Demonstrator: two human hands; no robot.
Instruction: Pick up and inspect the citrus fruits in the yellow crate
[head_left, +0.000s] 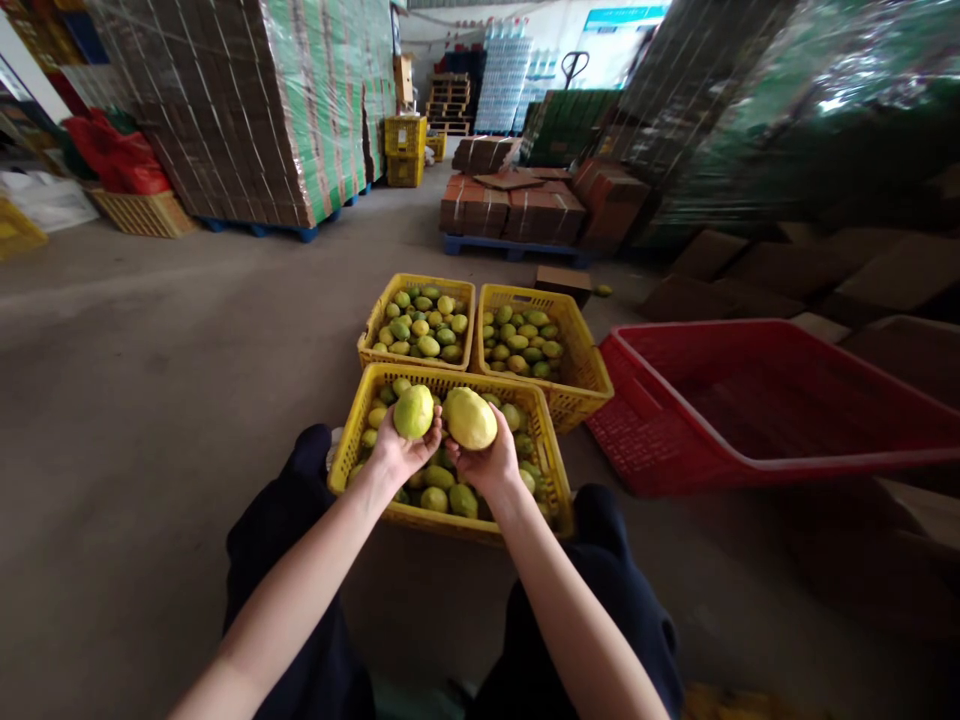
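My left hand is closed around a greenish-yellow lemon. In my right hand lies a larger, paler yellow lemon, with the fingers curled under it. Both hands are close together above the near yellow crate, which holds several green and yellow lemons. My forearms hide part of that crate. Behind it, side by side, stand a left yellow crate and a right yellow crate, each with lemons in it.
A red plastic bin stands to the right, near flattened cardboard. Bundled cardboard sits on a blue pallet ahead. Tall wrapped stacks rise at left. A small box and a loose lemon lie beyond the crates.
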